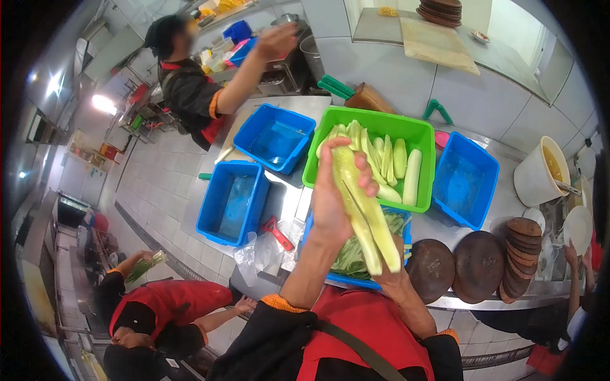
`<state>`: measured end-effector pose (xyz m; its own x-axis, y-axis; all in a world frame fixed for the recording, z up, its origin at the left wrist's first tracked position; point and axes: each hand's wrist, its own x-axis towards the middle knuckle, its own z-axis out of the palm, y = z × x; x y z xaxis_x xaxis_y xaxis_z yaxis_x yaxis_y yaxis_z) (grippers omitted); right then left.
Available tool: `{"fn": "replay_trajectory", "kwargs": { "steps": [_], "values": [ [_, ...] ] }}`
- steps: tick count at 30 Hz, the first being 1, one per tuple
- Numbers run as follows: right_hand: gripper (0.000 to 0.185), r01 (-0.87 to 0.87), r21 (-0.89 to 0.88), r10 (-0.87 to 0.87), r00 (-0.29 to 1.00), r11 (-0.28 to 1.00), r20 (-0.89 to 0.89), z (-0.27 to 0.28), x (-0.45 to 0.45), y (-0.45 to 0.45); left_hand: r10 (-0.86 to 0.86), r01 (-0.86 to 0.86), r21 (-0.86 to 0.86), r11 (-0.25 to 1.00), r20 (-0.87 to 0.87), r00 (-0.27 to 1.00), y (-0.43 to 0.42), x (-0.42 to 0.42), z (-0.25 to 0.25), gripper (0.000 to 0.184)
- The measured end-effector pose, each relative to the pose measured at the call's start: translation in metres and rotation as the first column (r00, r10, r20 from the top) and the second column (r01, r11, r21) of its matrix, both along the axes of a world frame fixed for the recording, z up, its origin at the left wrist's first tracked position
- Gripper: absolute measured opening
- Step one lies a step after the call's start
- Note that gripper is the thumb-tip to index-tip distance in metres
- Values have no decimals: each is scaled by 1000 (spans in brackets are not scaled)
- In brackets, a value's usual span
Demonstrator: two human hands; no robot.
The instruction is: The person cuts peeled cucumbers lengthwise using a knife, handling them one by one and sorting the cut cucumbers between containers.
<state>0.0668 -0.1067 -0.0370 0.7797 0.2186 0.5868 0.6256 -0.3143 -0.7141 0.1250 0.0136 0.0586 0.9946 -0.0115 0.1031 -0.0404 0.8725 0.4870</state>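
My left hand (332,200) is wrapped around a peeled cucumber (362,206), pale green and slit lengthwise into two long parts that spread apart toward the lower end. My right hand (389,274) is behind that lower end, and its fingers are hidden. Beyond the left hand is a green bin (424,143) with several peeled cucumbers (399,159) lying in it. Under my hands, a blue bin (349,279) contains green peels (394,225). To the left, a red-handled tool (278,233) rests near a clear plastic bag (254,257).
Blue bins (274,140) (232,203) (467,181) flank the green bin. Dark round plates (432,270) and a stack of brown discs (523,247) are at right, near a white bucket (540,174). Co-workers (190,89) (168,305) are at left; another person's arm (572,257) shows at far right.
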Motion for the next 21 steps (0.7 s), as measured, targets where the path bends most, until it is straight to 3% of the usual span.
{"fn": "replay_trajectory", "kwargs": {
  "steps": [1, 2, 3, 5, 6, 8, 11, 15, 17, 19, 21],
  "values": [
    [41, -77, 107, 94, 981, 991, -167, 2, 2, 0, -45, 45, -2, 999, -32, 998, -3, -4, 1, 31],
    [41, 49, -55, -50, 999, 997, -18, 6, 3, 4, -48, 48, 6, 999, -62, 997, -8, -8, 1, 33],
    [41, 48, -55, -49, 999, 997, -19, 11, 5, 4, -47, 47, 5, 999, -63, 997, -10, -10, 0, 33],
    [39, -30, 176, 51, 991, 984, -120, 18, 8, 3, 45, -40, 137, 990, -37, 998, -12, -13, -4, 37],
    [39, -27, 190, 55, 988, 981, -147, 11, 10, 4, 43, -37, 137, 990, -37, 998, -14, -14, -6, 37],
    [39, -29, 191, 58, 987, 981, -152, 1, 12, 6, 141, -146, 332, 932, 39, 989, -16, -14, -13, 40],
    [41, -44, 155, 72, 981, 987, -179, 2, 15, 3, 154, -143, 222, 964, -30, 988, -17, -14, -17, 41],
    [44, -35, 21, 39, 971, 999, -235, 1, 27, 2, 98, -82, 307, 948, -38, 994, -13, -14, -39, 41],
    [45, 16, -51, -26, 978, 999, -207, -2, 28, 1, 22, 3, 210, 978, -114, 993, -9, -13, -44, 41],
    [45, 57, -111, -74, 985, 992, -155, -9, 34, 1, 71, -47, 192, 980, -117, 991, -14, -16, -56, 45],
    [46, 222, -268, -213, 975, 938, 60, -21, 45, -3, 309, -136, 572, 809, -216, 926, -17, -23, -74, 42]
  ]
}}
